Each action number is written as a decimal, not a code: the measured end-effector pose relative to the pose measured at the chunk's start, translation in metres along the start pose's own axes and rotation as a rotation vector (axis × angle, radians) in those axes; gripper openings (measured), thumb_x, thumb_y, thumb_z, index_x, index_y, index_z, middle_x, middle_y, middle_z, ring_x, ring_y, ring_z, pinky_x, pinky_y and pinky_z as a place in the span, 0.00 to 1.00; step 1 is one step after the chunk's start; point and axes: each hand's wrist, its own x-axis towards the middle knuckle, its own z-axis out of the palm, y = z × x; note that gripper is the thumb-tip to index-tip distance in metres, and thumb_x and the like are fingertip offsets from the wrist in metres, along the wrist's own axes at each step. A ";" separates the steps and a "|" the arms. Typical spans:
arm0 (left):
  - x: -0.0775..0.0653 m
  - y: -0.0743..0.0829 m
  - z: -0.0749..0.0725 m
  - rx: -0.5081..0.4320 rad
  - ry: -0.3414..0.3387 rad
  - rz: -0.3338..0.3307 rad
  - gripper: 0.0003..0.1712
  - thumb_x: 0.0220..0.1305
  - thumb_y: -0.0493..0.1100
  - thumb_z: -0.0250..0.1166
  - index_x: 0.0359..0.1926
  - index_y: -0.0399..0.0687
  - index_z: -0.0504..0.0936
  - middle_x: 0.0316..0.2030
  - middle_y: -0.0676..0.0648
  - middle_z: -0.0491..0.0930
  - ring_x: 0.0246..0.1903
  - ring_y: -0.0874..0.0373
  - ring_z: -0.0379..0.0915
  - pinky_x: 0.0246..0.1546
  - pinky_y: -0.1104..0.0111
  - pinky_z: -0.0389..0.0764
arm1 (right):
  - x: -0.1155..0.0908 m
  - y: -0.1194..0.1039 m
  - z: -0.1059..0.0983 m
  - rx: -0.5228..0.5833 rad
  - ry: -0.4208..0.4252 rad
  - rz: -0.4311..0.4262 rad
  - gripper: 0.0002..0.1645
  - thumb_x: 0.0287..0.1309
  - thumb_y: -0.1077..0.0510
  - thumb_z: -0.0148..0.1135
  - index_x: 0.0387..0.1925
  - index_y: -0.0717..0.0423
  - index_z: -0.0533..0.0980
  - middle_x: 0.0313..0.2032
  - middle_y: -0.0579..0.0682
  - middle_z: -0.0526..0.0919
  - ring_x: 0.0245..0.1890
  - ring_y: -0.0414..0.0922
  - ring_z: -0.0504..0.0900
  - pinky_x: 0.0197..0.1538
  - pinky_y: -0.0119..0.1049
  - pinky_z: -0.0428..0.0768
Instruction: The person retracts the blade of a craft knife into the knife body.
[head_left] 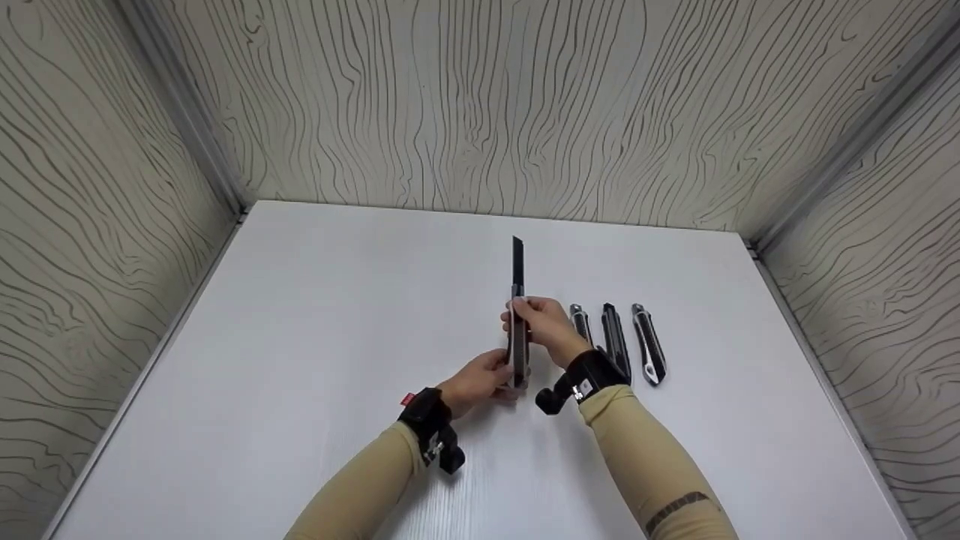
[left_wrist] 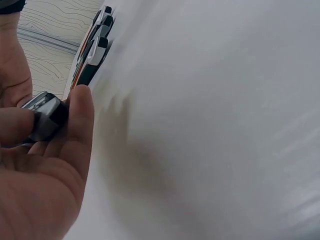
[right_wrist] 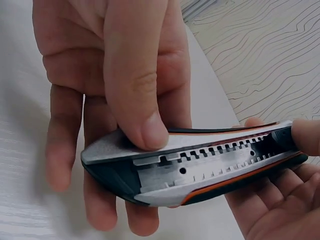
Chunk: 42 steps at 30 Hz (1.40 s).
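Note:
A snap-off utility knife (head_left: 519,341) is held upright in the head view, its long dark blade (head_left: 518,261) extended away from the person. My left hand (head_left: 478,380) grips the tail end of the handle. Higher up, my right hand (head_left: 547,326) holds the handle, and its thumb (right_wrist: 306,136) rests at the black slider in the right wrist view. That view also shows the toothed slot along the knife's metal channel (right_wrist: 210,162), with orange edging beside it. In the left wrist view, only the knife's tail end (left_wrist: 47,117) shows between the left hand's thumb and fingers.
Three more utility knives lie side by side on the white table (head_left: 337,300), right of the hands: a left one (head_left: 580,321), partly behind the right wrist, a dark middle one (head_left: 615,337) and a right one (head_left: 649,345). Wood-grain panels (head_left: 465,105) surround the table.

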 end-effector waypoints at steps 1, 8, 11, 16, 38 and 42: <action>0.000 0.000 0.000 0.001 0.002 0.002 0.16 0.75 0.36 0.45 0.59 0.35 0.68 0.52 0.35 0.79 0.48 0.51 0.78 0.51 0.59 0.81 | 0.000 0.000 0.000 0.007 0.004 0.004 0.18 0.72 0.52 0.52 0.48 0.63 0.77 0.37 0.51 0.85 0.37 0.42 0.85 0.44 0.34 0.83; -0.001 0.001 0.000 0.003 0.011 0.005 0.17 0.75 0.36 0.45 0.60 0.36 0.68 0.52 0.38 0.79 0.51 0.47 0.79 0.50 0.57 0.82 | 0.001 0.002 0.002 0.031 0.017 -0.009 0.17 0.71 0.54 0.53 0.49 0.64 0.76 0.38 0.52 0.85 0.39 0.41 0.84 0.47 0.35 0.83; -0.001 0.001 0.001 0.007 0.016 0.002 0.18 0.75 0.36 0.45 0.62 0.36 0.67 0.52 0.38 0.79 0.51 0.47 0.79 0.50 0.57 0.82 | 0.001 0.003 0.002 0.022 0.024 -0.017 0.17 0.70 0.54 0.54 0.49 0.65 0.76 0.39 0.52 0.85 0.39 0.41 0.84 0.47 0.36 0.83; 0.000 0.001 0.000 0.020 0.021 0.003 0.19 0.75 0.37 0.45 0.63 0.36 0.67 0.52 0.38 0.80 0.50 0.47 0.79 0.49 0.57 0.83 | 0.000 0.003 0.004 0.016 0.037 -0.018 0.20 0.70 0.57 0.54 0.54 0.69 0.73 0.38 0.51 0.85 0.38 0.41 0.84 0.46 0.34 0.82; 0.001 0.002 0.004 0.039 0.040 0.018 0.17 0.74 0.36 0.45 0.59 0.34 0.70 0.51 0.32 0.79 0.45 0.50 0.81 0.49 0.56 0.83 | 0.002 0.005 0.002 0.017 0.051 -0.023 0.19 0.69 0.61 0.53 0.56 0.70 0.72 0.39 0.52 0.86 0.37 0.40 0.84 0.45 0.32 0.81; 0.001 0.002 0.006 0.031 0.043 0.024 0.17 0.74 0.35 0.45 0.58 0.33 0.70 0.49 0.34 0.79 0.45 0.50 0.81 0.49 0.56 0.83 | 0.001 0.005 0.001 0.007 0.048 -0.027 0.19 0.69 0.62 0.54 0.57 0.70 0.71 0.41 0.53 0.86 0.38 0.39 0.84 0.46 0.32 0.80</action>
